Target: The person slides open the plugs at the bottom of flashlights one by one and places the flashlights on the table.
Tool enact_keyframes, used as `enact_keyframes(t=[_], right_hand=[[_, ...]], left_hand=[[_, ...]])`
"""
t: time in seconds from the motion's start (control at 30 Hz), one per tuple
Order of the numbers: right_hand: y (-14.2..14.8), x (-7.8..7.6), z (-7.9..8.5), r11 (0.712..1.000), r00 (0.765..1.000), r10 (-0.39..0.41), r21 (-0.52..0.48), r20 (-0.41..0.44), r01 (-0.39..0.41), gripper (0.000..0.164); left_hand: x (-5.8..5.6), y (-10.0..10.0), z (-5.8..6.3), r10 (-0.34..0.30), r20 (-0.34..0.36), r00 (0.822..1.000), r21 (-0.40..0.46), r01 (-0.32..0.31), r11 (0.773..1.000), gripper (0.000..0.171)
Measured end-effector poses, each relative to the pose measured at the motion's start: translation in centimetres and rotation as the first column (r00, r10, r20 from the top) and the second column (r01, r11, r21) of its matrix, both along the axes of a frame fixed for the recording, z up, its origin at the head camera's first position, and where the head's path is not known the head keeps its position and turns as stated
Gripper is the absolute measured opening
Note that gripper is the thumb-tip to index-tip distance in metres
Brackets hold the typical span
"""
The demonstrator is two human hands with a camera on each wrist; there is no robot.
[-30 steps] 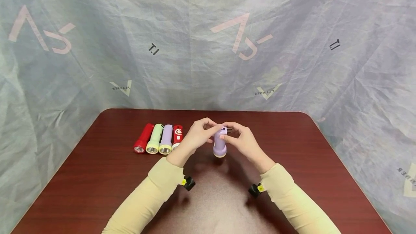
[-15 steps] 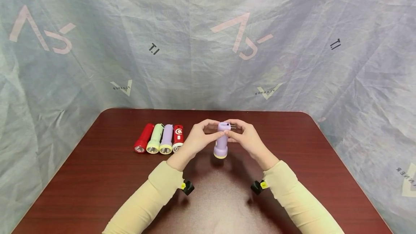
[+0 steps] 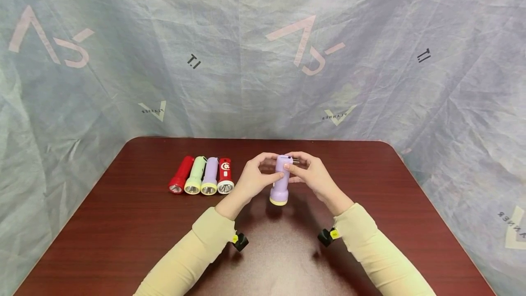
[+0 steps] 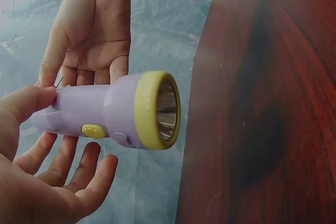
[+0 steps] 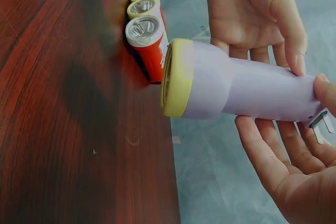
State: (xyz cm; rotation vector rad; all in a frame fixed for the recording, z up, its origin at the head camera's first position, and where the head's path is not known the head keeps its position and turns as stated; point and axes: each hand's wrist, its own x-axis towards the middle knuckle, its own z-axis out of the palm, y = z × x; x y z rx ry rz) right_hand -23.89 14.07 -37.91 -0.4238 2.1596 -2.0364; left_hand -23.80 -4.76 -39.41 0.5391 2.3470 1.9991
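Above the table's middle, a lavender flashlight point(image 3: 281, 178) with a yellow lens ring is held with its lens end pointing down. My left hand point(image 3: 257, 173) pinches its body from the left, thumb on the near side. From the right, my right hand point(image 3: 314, 173) pinches it near the tail, where two metal plug prongs point(image 5: 323, 127) stick out. A yellow switch point(image 4: 93, 131) shows on the body in the left wrist view. Left of the hands lie a red flashlight point(image 3: 182, 175), a light green flashlight point(image 3: 196, 175), another lavender flashlight point(image 3: 210, 176) and a red flashlight with white pattern point(image 3: 225, 175).
The dark red wooden table point(image 3: 135, 223) has rounded far corners. Behind it and along both sides hangs a grey printed cloth point(image 3: 238, 58). The row of flashlights lies side by side, lenses toward the near edge.
The held flashlight has come slightly lower and nearer. The left thumb has shifted down its body, while the right hand has moved a little to the right. The row of flashlights stays put.
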Motion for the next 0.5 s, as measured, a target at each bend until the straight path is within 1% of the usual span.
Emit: enact_keyframes(t=[0.13,0.2,0.37,0.5], right_hand=[[0.0,0.0,-0.1,1.000,1.000,-0.008,-0.004,0.016,0.008,0.042],[0.1,-0.1,-0.3,1.000,1.000,-0.015,-0.002,0.020,0.015,0.043],[0.1,-0.1,-0.6,0.999,0.999,-0.038,-0.002,0.028,0.038,0.043],[0.0,0.0,-0.8,0.999,0.998,-0.053,-0.003,0.033,0.053,0.043]], left_hand=[[0.3,0.2,0.5,-0.011,0.014,1.000,0.022,0.011,1.000,0.046],[0.3,0.2,0.5,-0.016,0.022,1.000,0.034,0.015,0.999,0.046],[-0.3,0.4,-0.3,-0.014,0.045,0.999,0.051,0.012,0.999,0.045],[-0.6,0.4,-0.6,-0.017,0.063,0.998,0.056,0.013,0.998,0.044]])
